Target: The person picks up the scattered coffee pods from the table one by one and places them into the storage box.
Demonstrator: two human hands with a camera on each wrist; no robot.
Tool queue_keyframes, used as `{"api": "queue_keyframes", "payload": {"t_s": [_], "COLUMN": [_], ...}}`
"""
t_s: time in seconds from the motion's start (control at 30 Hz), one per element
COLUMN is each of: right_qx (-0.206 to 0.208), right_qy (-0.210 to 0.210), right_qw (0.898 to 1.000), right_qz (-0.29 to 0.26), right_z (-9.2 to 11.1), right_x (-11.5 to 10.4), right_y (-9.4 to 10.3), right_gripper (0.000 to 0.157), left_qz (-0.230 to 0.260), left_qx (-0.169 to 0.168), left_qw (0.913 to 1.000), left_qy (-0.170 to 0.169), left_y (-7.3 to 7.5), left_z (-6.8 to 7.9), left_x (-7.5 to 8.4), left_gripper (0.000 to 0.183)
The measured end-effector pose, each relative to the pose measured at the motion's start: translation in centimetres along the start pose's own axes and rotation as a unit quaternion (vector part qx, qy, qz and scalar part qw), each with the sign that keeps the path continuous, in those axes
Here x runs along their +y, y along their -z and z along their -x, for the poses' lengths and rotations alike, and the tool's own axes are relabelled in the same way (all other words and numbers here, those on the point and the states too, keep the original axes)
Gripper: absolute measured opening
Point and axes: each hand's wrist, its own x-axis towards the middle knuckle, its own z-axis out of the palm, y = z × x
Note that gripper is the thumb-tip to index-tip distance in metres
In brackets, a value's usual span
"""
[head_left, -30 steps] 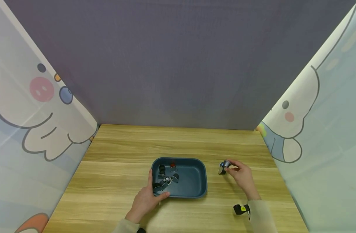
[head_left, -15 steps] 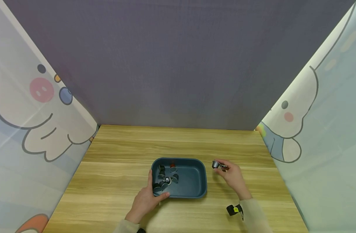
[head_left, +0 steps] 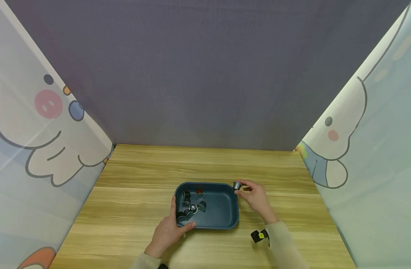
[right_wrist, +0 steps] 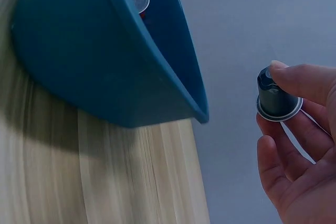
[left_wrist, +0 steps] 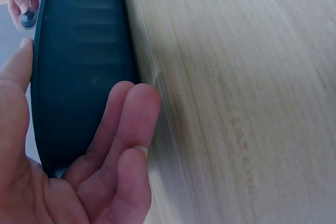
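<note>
A dark blue rectangular bin (head_left: 222, 212) stands mid-table with several coffee capsules (head_left: 186, 194) at its left end. Most are dark; one capsule (head_left: 200, 192) is red. My left hand (head_left: 166, 231) holds the bin's near left corner, its thumb along the near side and its index finger along the left side. In the left wrist view, curled fingers (left_wrist: 137, 114) lie against the wall. My right hand (head_left: 257, 198) pinches a dark grey capsule (right_wrist: 275, 98) between thumb and fingers, its wide rim opposite the thumb. In the head view this capsule appears at the far right corner of the bin.
The wooden table (head_left: 134, 194) extends around the bin. A dark grey panel (head_left: 205, 74) rises behind the table, and cartoon-printed sheets (head_left: 370, 209) flank it. A black wrist camera (head_left: 259, 235) hangs by the right sleeve.
My right hand has moved left from the table at the right to the bin's far right corner, carrying the capsule, which has turned in its grip. The left hand and bin have stayed put.
</note>
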Motion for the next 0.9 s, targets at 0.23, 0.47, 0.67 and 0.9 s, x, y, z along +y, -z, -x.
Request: {"api": "queue_keyframes", "payload": {"t_s": [0.23, 0.47, 0.67, 0.9], "right_qx": [-0.009, -0.02, -0.025, -0.024], "right_qy": [0.004, -0.007, 0.0, 0.007], "right_qw": [1.0, 1.0, 1.0, 1.0], "right_qz": [-0.01, 0.0, 0.0, -0.014], "right_z": [-1.0, -2.3, -3.6, -4.7], "right_x": [-0.5, -1.4, -2.1, -2.4], "right_y": [-1.0, -1.8, -2.5, -3.6], "right_gripper": [0.038, 0.038, 0.037, 0.036], "left_qz": [0.0, 0.0, -0.004, -0.007], "left_qx": [0.002, 0.0, -0.005, -0.005], "left_qw": [1.0, 1.0, 1.0, 0.9999], "left_qy": [-0.004, -0.001, 0.003, 0.005], "left_y": [0.0, 0.2, 0.2, 0.2], "left_z": [0.0, 0.1, 0.1, 0.1], "left_x": [0.0, 0.2, 0.3, 0.3], "left_gripper": [0.129, 0.129, 0.129, 0.129]}}
